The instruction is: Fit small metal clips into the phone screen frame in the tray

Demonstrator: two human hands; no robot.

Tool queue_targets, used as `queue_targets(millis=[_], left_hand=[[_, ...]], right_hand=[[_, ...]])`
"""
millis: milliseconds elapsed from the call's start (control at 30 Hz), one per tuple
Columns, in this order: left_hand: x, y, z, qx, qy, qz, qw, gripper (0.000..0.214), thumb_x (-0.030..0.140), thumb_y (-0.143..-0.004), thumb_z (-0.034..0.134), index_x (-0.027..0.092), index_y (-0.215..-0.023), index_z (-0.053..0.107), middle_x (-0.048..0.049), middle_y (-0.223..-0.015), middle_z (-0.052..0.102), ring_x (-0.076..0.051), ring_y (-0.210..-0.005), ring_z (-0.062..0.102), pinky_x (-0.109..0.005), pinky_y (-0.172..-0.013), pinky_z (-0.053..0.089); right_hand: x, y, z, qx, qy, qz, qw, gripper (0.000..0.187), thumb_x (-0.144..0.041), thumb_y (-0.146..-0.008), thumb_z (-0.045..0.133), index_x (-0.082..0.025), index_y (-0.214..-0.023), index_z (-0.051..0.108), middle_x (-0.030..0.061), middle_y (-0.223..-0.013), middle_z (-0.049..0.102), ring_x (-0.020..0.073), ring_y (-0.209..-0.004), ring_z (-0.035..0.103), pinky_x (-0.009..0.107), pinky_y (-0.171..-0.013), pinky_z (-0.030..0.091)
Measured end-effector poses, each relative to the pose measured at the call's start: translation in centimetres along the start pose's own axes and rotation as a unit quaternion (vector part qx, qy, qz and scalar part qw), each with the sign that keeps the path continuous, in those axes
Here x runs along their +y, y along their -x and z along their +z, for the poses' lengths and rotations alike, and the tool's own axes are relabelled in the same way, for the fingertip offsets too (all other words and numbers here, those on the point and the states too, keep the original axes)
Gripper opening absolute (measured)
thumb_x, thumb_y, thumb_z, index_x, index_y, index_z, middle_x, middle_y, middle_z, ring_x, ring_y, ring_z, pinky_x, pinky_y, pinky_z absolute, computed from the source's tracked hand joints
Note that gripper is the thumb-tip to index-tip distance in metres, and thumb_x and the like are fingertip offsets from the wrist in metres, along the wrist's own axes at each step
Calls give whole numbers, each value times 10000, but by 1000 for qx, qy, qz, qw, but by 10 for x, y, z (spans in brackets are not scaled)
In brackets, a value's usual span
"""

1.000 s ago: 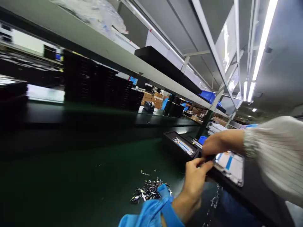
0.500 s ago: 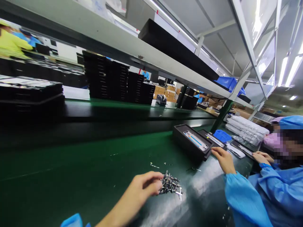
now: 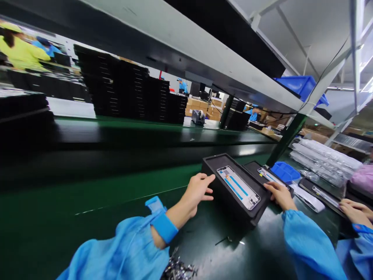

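A stack of black trays [image 3: 230, 202] sits on the green belt, and the top tray holds a white panel with blue strips [image 3: 238, 187]. My left hand [image 3: 198, 190], in a blue sleeve, reaches its stretched fingers to the stack's near left edge and holds nothing. My right hand [image 3: 280, 195] lies flat with its fingers on the stack's right edge, beside a second tray with a panel [image 3: 264, 174]. A pile of small metal parts [image 3: 178, 270] lies under my left forearm.
Tall stacks of black trays [image 3: 131, 93] stand on the raised ledge behind the green belt [image 3: 87, 202]. A blue bin [image 3: 284, 171] and bagged white parts [image 3: 323, 159] lie to the right. A co-worker's hand [image 3: 355, 208] rests at far right. A shelf [image 3: 186, 50] hangs overhead.
My left hand left the pile of metal parts and moved forward to the tray stack. My right hand stayed at the stack's right edge. The view shifted down and right.
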State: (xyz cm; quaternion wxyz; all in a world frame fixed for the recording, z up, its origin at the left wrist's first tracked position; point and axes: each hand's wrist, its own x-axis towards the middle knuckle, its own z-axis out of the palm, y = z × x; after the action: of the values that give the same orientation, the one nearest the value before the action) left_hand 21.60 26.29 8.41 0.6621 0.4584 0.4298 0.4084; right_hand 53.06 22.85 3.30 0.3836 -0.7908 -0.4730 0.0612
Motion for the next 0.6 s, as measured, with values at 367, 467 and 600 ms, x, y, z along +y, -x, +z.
queue_targets(millis=[367, 467, 600], left_hand=[[-32, -21, 38, -63, -16, -93, 994, 276, 265, -824, 533, 84, -986, 400, -59, -727, 576, -117, -535, 558, -298, -605, 528], [-31, -18, 40, -44, -27, -83, 995, 262, 257, -818, 531, 98, -965, 384, -76, -763, 587, -116, -561, 565, -276, -606, 525], [-31, -20, 36, -42, -79, -86, 992, 266, 309, -811, 542, 101, -896, 401, -51, -642, 580, -129, -506, 566, -246, -505, 497]], right_hand=[[-16, 0, -11, -104, -18, -41, 994, 220, -333, -819, 535, -133, -899, 576, 30, -959, 573, 188, -915, 535, 395, -822, 421], [-19, 6, -11, -67, -52, -36, 996, 214, -311, -811, 551, -140, -937, 572, 38, -994, 571, 188, -944, 527, 412, -853, 400], [-20, 9, -8, -44, -95, -48, 993, 220, -297, -808, 557, -145, -966, 570, 44, -1036, 567, 196, -998, 508, 435, -898, 362]])
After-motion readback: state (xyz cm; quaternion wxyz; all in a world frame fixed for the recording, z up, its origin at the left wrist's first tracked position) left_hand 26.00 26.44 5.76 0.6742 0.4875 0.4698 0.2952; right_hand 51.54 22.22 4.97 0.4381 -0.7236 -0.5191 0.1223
